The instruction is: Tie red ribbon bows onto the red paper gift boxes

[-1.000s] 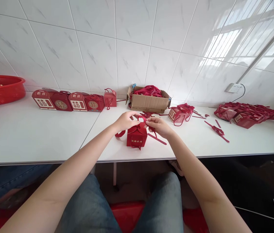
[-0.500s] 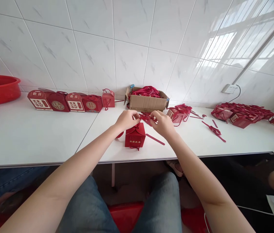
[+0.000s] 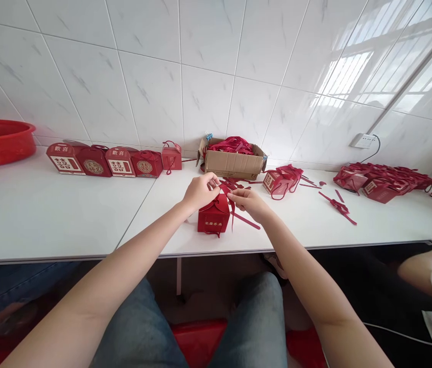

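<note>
A red gift box (image 3: pixel 213 220) with gold characters on its front stands upright near the table's front edge. Above its top, my left hand (image 3: pixel 202 192) and my right hand (image 3: pixel 249 203) both pinch a red ribbon (image 3: pixel 224 189). One ribbon end hangs down past the box's right side, below my right fingers. My left hand partly covers the box's upper left. A flat red strip (image 3: pixel 247 221) lies on the table just right of the box, and loose red ribbon pieces (image 3: pixel 239 182) lie behind my hands.
An open cardboard box (image 3: pixel 235 164) full of red ribbons stands against the tiled wall. Several red boxes (image 3: pixel 122 163) line up at left, beside a red basin (image 3: pixel 1 143). More ribboned boxes (image 3: pixel 382 189) sit at right. A co-worker's arm (image 3: pixel 425 266) shows at the right edge.
My right hand has moved left and slightly down, closer to my left hand, and a ribbon end now hangs beside the box. The co-worker's arm at right has shifted left.
</note>
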Available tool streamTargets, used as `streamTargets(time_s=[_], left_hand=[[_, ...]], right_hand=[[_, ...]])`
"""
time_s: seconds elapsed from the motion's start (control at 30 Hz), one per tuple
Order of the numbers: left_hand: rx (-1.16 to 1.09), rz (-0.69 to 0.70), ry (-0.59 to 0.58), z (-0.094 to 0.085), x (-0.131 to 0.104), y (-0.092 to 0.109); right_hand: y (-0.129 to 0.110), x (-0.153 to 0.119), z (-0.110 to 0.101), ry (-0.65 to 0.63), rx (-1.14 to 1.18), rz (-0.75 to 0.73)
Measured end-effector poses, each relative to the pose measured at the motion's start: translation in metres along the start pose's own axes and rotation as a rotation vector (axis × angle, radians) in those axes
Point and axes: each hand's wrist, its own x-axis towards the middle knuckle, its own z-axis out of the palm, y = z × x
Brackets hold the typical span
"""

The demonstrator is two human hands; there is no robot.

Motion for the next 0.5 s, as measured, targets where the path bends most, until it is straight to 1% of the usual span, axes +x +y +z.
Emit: streamTargets(time_s=[0.17,0.33,0.43,0.5], left_hand=[[-0.088,-0.109,-0.021,-0.001,0.001,0.002],[-0.188,-0.251,-0.077,-0.003,0.003,0.003],[-0.217,-0.304,-0.097,-0.011,0.003,0.001],[-0.194,-0.336,-0.08,-0.018,0.001,-0.002]], right_hand=[[0.007,0.009,0.004,0.023,0.017,0.012],[0.01,0.019,0.016,-0.05,0.0,-0.055],[0.011,0.021,0.02,0.012,-0.031,-0.091],[0.012,0.02,0.021,0.051,-0.033,-0.096]])
